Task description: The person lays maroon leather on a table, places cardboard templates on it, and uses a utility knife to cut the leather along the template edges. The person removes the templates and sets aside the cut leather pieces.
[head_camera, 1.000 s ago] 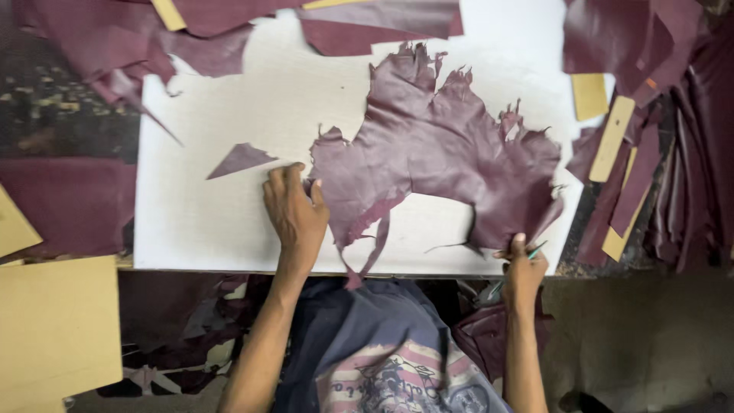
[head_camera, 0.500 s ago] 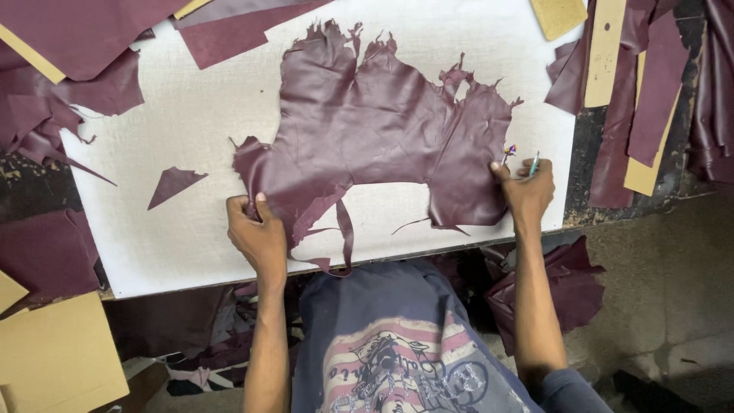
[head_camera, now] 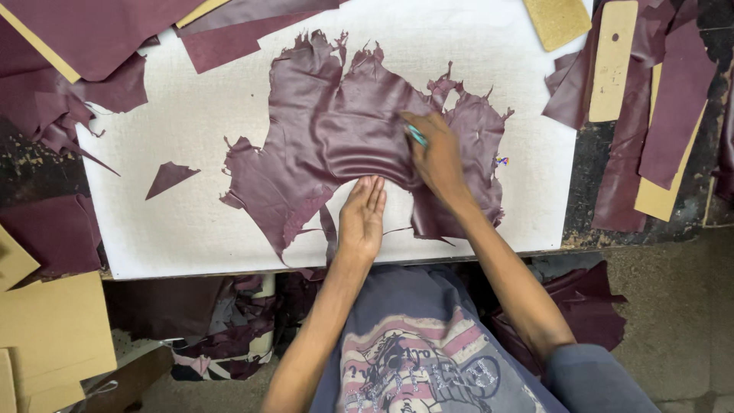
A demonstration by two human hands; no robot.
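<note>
A large ragged-edged piece of maroon leather [head_camera: 336,130] lies spread on a white cutting board [head_camera: 183,222]. My left hand [head_camera: 362,216] lies flat, fingers together, on the board at the leather's curved lower edge. My right hand [head_camera: 434,157] rests on the leather's right half and grips a small teal-handled tool [head_camera: 416,135] whose tip touches the leather. Soft ripples run across the leather between the two hands.
A small maroon triangular scrap [head_camera: 170,177] lies on the board to the left. Maroon offcuts [head_camera: 84,84] pile at the upper left. Tan card templates [head_camera: 615,57] and maroon strips [head_camera: 677,92] sit at the right. Cardboard sheets [head_camera: 46,329] lie at the lower left.
Both hands have moved inward from the leather's outer edges. The left now lies flat at the lower middle edge. The right has gone up onto the leather with its tool.
</note>
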